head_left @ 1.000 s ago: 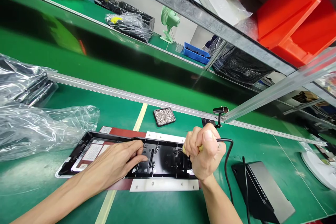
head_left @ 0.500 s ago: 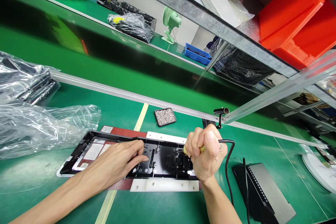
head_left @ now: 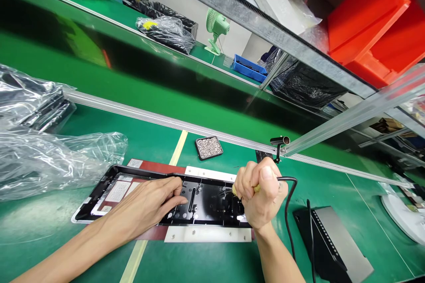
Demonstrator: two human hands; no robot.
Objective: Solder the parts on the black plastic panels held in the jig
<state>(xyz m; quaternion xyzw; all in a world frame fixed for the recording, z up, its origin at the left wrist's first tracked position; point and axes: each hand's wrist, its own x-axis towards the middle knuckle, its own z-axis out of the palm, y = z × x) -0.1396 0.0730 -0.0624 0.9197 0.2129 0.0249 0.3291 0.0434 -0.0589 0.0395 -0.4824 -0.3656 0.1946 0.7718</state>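
Note:
A long black plastic housing (head_left: 212,201), shaped like a shallow tray, lies across a brown and white fixture (head_left: 207,234) on the green bench. My left hand (head_left: 162,199) rests on the middle of the housing, fingers loosely curled and thumb apart, gripping nothing that I can see. Over the housing's right end, my right hand (head_left: 262,192) is wrapped round the yellow handle of a corded soldering iron (head_left: 234,190). Its thin metal end points left and down into the housing; the exact contact spot is hard to make out. A black cord (head_left: 289,212) runs from the fist down the right side.
Behind the housing sits a small black tray of tiny metal parts (head_left: 209,147). A tube-shaped holder (head_left: 279,140) stands near the rail. Clear plastic bags (head_left: 59,159) lie left, a black-and-grey panel (head_left: 335,243) right. A metal shelf (head_left: 265,22) with a red bin (head_left: 372,22) hangs above.

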